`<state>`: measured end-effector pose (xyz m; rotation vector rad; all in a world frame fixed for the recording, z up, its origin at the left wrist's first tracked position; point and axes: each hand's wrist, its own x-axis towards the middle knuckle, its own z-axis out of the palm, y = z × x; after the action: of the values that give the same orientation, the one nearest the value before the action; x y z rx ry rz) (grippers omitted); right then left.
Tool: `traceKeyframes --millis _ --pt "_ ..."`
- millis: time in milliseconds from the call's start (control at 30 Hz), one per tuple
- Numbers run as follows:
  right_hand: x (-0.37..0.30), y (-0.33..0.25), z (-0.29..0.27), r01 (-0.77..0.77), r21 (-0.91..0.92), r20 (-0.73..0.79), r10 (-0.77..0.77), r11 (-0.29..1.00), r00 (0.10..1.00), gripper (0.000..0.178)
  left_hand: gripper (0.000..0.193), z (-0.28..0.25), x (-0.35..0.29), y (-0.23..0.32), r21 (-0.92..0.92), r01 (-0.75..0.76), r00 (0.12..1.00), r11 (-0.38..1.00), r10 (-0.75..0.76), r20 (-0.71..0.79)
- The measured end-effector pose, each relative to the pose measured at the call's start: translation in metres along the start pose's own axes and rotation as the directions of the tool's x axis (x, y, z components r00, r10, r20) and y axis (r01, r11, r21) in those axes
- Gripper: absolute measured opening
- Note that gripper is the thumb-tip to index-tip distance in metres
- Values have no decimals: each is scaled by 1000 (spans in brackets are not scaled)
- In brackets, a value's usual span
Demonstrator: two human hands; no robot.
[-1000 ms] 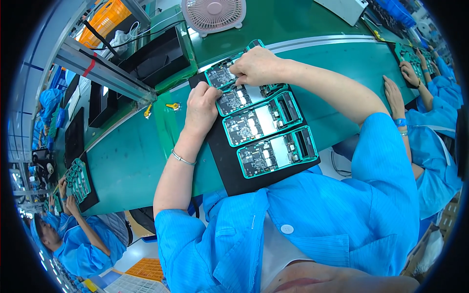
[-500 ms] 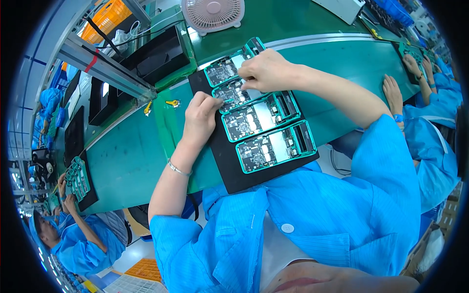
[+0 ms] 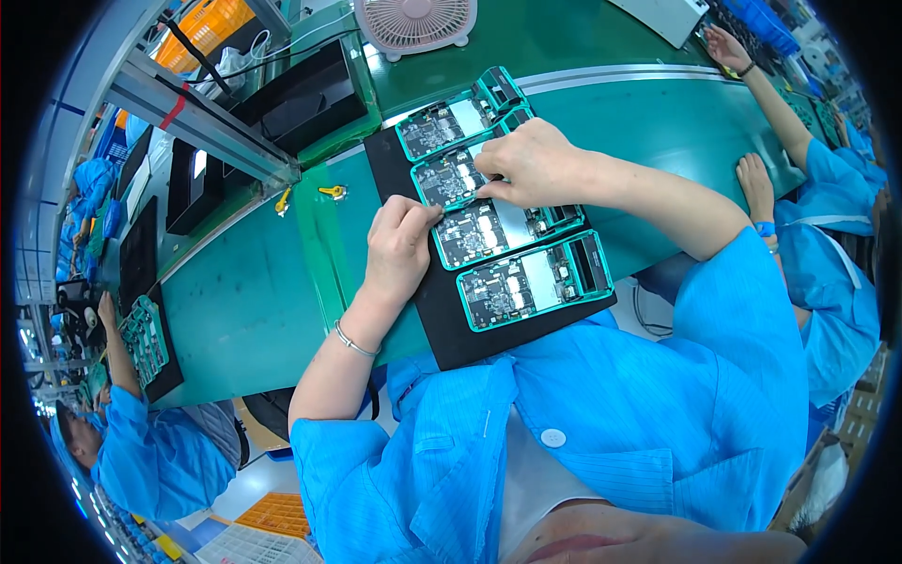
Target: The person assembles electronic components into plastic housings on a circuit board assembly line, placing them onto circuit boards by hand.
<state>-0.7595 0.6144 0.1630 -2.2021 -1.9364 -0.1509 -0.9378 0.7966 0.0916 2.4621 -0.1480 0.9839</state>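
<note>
Four similar handheld-device housings, each a green frame with a dark circuit board and a silver plate, lie in a row on a black mat. Both my hands are at the second housing from the far end. My left hand is closed in a pinch at its near left corner, beside the third housing. Over its middle, my right hand has fingers pressed together and covers part of the silver plate. What either pinch holds is hidden. The farthest housing and the nearest housing lie untouched.
A pink fan stands beyond the green bench. Yellow valve-like pieces lie left of the mat. A black box sits by a metal post. Co-workers in blue sit left and right; one's hand rests on the bench.
My right hand has shifted slightly nearer and to the right. My left hand has moved a little nearer and right, to the housing's corner. At far right, a co-worker's arm now reaches outward.
</note>
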Motion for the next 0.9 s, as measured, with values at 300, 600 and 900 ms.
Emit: traceKeyframes --millis 300,600,900 --pt "3 -4 5 11 -41 21 -10 999 1000 31 16 0 -2 1 54 -55 998 997 54 27" --pt "3 -5 4 8 -30 34 -7 1000 999 30 17 0 -2 2 70 -70 997 995 68 34" --pt "2 -4 6 11 -42 36 -10 999 999 28 17 0 -2 4 86 -74 996 994 71 47"
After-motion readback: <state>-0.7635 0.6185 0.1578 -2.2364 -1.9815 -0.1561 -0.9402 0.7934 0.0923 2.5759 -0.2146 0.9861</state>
